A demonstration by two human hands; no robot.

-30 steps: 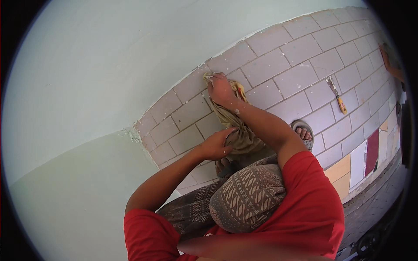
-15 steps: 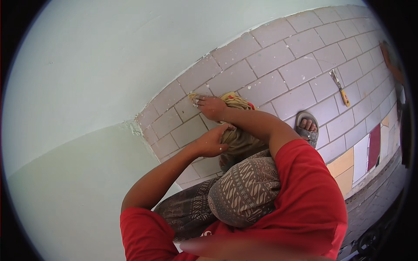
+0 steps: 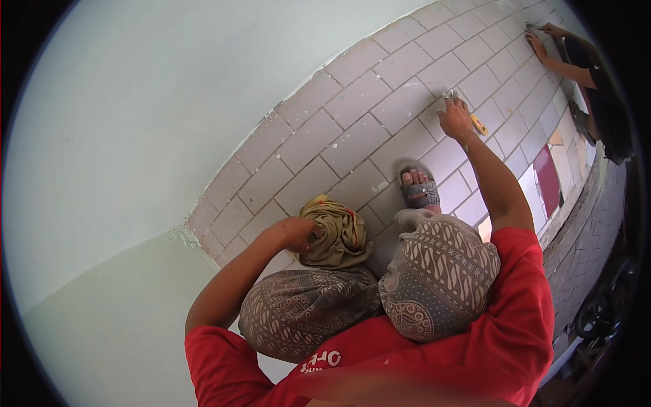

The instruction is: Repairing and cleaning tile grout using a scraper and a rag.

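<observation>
My left hand (image 3: pixel 298 235) is closed on the edge of a bunched olive-tan cloth (image 3: pixel 335 234) with yellow and red patches. The cloth lies crumpled in front of my knees. My right arm is stretched forward to the right, and my right hand (image 3: pixel 456 119) is low over the tiles with its fingers extended and whitish smears around the fingertips. Beside that hand shows the yellow handle of a putty knife (image 3: pixel 479 125). Its blade end is mostly hidden by my fingers, and I cannot make out whether they touch it.
Paint-spotted pale tiles (image 3: pixel 352 139) meet a light green wall (image 3: pixel 169 88) on the left. My sandalled foot (image 3: pixel 419 184) stands between the cloth and the putty knife. At the far right another person's hands (image 3: pixel 537 46) reach to the tiles. Coloured tiles (image 3: pixel 548 180) line the right edge.
My right hand has left the cloth near the wall and moved right to the putty knife. The cloth is now bunched by my left hand. The view has shifted right, showing the other person's hands.
</observation>
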